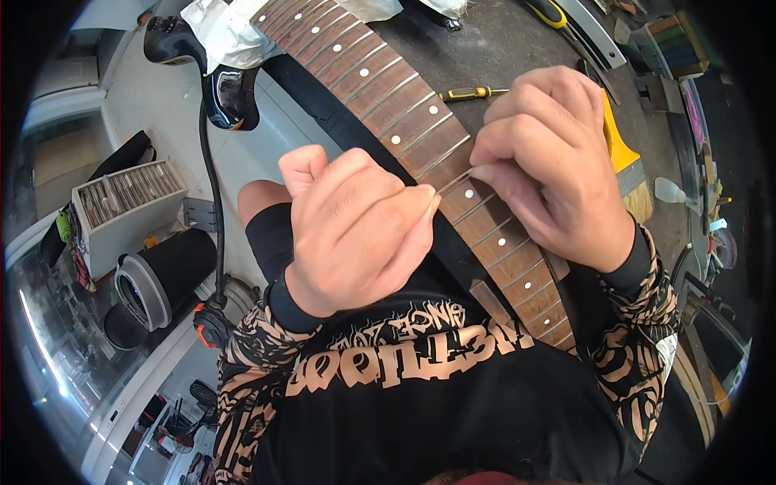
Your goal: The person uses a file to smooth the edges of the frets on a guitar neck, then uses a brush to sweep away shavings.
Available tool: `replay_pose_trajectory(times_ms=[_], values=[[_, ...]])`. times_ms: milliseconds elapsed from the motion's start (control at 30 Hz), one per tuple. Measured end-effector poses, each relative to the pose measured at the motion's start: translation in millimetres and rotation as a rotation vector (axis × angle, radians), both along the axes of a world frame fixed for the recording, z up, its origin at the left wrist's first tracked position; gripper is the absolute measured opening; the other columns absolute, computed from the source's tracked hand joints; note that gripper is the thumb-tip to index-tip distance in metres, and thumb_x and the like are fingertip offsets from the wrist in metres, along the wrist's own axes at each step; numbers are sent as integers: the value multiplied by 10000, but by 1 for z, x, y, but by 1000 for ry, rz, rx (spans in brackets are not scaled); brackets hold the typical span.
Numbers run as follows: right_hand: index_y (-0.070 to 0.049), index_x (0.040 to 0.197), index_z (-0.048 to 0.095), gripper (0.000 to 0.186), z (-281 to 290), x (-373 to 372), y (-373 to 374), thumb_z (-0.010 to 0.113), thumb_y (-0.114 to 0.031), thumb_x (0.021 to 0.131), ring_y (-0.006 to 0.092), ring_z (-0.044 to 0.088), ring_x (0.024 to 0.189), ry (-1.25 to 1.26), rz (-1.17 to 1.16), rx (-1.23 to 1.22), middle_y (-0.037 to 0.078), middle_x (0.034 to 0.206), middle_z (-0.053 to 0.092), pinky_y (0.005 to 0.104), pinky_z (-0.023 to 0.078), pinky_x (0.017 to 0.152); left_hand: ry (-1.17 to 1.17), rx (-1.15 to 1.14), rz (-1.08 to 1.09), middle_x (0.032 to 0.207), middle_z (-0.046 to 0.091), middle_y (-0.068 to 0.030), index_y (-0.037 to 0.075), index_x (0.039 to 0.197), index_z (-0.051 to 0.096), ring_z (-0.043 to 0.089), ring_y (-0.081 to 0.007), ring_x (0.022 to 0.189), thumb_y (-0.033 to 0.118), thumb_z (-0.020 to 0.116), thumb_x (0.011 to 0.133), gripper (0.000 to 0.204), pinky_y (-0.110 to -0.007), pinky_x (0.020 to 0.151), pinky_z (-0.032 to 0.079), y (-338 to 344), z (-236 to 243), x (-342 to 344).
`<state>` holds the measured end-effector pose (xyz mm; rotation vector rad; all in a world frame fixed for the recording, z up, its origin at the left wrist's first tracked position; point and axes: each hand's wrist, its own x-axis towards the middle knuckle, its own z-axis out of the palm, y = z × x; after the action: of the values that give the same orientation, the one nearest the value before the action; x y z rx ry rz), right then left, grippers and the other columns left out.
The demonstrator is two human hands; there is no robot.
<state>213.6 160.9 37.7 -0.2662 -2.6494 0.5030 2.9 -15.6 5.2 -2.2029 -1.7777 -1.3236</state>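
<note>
A guitar neck [368, 81] with a brown fretboard and white dot inlays runs slantwise from the upper left toward my body. Shiny metal frets cross its far part, while darker lines cross the part near me. Both my hands are closed in pinches over the middle of the fretboard. My left hand [356, 230] pinches one end of a thin fret wire [457, 180] at the board's left edge. Toward the right edge, the fingertips of my right hand [558, 153] grip its other end. The wire lies crosswise, close to the wood; whether it sits in a slot I cannot tell.
On the dark bench lie a yellow-handled screwdriver [473, 94], a brush with pale bristles [636, 202] and a yellow-and-black tool handle [548, 11]. White paper [230, 36] covers part of the glossy black guitar body [230, 97]. A black bin [166, 275] stands on the floor at left.
</note>
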Motion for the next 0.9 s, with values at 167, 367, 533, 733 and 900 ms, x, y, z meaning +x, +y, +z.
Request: replay_pose_trajectory(times_ms=[167,367,533,733,900], values=[[-129,1068,748,256,-2,-15,3,909,-97,871,342,684,1186,87,-9,34,35,1109,740,490,465,1109,25,32,34,835,698,-9,68,1117,809,615,-207,693,-92,924,832,347,-422,804,359,3,1,-6],[-132,1070,750,268,4,-8,-1,917,-103,862,344,686,1186,-15,11,17,34,1093,735,489,465,1112,-2,-8,-5,843,712,3,78,1108,807,622,-207,692,-82,923,835,337,-421,806,363,-3,-2,-4],[-139,1068,757,270,1,-19,1,916,-101,852,337,684,1188,70,9,50,17,1102,736,500,461,1122,28,17,40,841,724,9,81,1102,806,626,-202,691,-71,934,828,339,-422,810,361,-3,0,-11],[-142,1072,759,271,6,-9,-4,910,-94,853,337,681,1200,-4,20,46,16,1112,736,507,455,1125,-8,14,10,827,711,10,90,1086,797,624,-199,683,-65,941,825,336,-425,809,360,-6,-5,-5],[-141,1071,758,275,1,-23,0,913,-94,850,336,681,1206,76,4,71,13,1115,737,509,455,1125,33,43,50,823,711,11,95,1109,790,629,-200,695,-63,939,834,351,-427,810,359,-3,-4,-14]])
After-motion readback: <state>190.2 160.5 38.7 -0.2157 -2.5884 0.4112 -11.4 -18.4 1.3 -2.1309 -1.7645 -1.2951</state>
